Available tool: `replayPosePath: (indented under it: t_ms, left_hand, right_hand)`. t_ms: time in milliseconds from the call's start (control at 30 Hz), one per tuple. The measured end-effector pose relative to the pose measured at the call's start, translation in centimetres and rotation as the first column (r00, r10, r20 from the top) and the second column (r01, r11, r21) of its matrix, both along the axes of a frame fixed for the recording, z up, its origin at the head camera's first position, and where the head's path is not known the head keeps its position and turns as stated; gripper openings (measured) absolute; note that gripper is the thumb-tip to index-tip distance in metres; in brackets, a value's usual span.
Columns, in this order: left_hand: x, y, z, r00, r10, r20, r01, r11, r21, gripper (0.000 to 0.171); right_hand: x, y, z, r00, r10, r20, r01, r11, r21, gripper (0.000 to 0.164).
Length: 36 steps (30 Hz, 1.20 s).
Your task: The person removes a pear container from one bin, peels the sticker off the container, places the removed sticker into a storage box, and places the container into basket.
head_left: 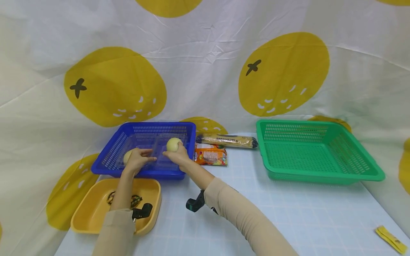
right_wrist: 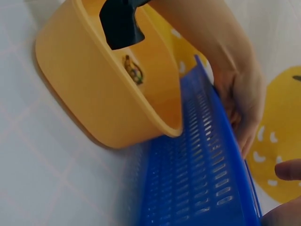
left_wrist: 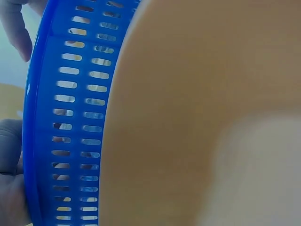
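Note:
In the head view, my right hand (head_left: 178, 156) grips a pale yellow ball-shaped thing (head_left: 173, 144) over the right half of a clear plastic container (head_left: 160, 149). The container lies inside a blue mesh basket (head_left: 169, 175). Over the container's left half is my left hand (head_left: 138, 160), its thumb and forefinger stretched towards the container's middle. A second pale ball-shaped thing (head_left: 126, 156) sits beside that hand, partly hidden by it. From the right wrist view, the left hand (right_wrist: 242, 101) reaches over the basket's rim, and its fingertips are hidden.
A yellow tub (head_left: 83, 213) stands in front of the blue basket. Right of the basket lie a spaghetti packet (head_left: 227, 140) and an orange packet (head_left: 210, 155). Farther right is a green basket (head_left: 320, 175); a folded yellow strip (head_left: 390, 239) lies near the right edge.

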<state>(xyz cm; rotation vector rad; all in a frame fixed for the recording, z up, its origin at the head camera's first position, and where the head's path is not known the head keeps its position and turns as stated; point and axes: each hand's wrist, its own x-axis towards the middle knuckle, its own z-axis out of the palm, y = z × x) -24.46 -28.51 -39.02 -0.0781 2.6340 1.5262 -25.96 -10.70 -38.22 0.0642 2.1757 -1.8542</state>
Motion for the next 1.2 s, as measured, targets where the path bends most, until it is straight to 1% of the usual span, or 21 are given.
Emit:
replayPosePath:
  t_ms: [133,233,367,500,567,667,800,867,933,1033,1200]
  left_hand:
    - [0.1,0.1,0.0,1.000,-0.004,-0.002,0.004,0.999,-0.033,0.057]
    - [0.2,0.2,0.3,1.000,0.010,0.007,-0.010,0.999,-0.036,0.056]
    - [0.2,0.4,0.6,0.999,0.048,0.017,-0.047,0.998,-0.046,0.061]
    - [0.1,0.5,0.6,0.997,0.074,0.011,-0.074,0.996,-0.059,0.063]
    - [0.1,0.5,0.4,0.996,0.084,-0.001,-0.084,0.994,-0.067,0.062]
    - [0.3,0.6,0.2,0.994,0.107,-0.037,-0.110,0.990,-0.091,0.059]
    - [0.5,0.6,-0.2,0.988,0.129,-0.087,-0.139,0.982,-0.127,0.054]
    - [0.5,0.5,-0.4,0.988,0.121,-0.100,-0.134,0.982,-0.132,0.052]
    - [0.4,0.5,-0.4,0.989,0.102,-0.103,-0.115,0.985,-0.128,0.053]
    - [0.3,0.4,-0.5,0.994,0.067,-0.091,-0.076,0.992,-0.104,0.056]
    - [0.3,0.3,-0.2,0.997,0.039,-0.063,-0.042,0.998,-0.048,0.061]
  right_hand:
    - [0.0,-0.2,0.0,1.000,-0.023,-0.003,0.023,1.000,0.012,0.083]
    - [-0.1,-0.1,0.0,1.000,-0.016,-0.015,0.016,1.000,0.008,0.085]
    - [-0.4,0.3,0.0,1.000,0.011,-0.009,-0.012,0.998,-0.059,0.087]
    - [-0.7,0.7,0.0,0.998,0.042,0.046,-0.035,0.989,-0.143,0.085]
    - [-0.6,0.8,0.0,0.996,0.051,0.071,-0.039,0.986,-0.162,0.084]
    - [-0.4,0.5,-0.1,0.999,0.035,0.041,-0.029,0.990,-0.137,0.083]
    - [0.0,0.0,-0.2,0.999,-0.019,-0.044,0.018,0.999,-0.027,0.083]
    - [0.2,-0.3,-0.3,0.996,-0.048,-0.070,0.048,0.999,0.008,0.083]
    - [0.3,-0.3,-0.3,0.995,-0.068,-0.077,0.069,0.997,0.016,0.083]
    - [0.3,-0.3,-0.3,0.995,-0.077,-0.071,0.076,0.997,-0.018,0.082]
    - [0.1,-0.2,-0.2,0.998,-0.051,-0.025,0.049,0.996,-0.072,0.082]
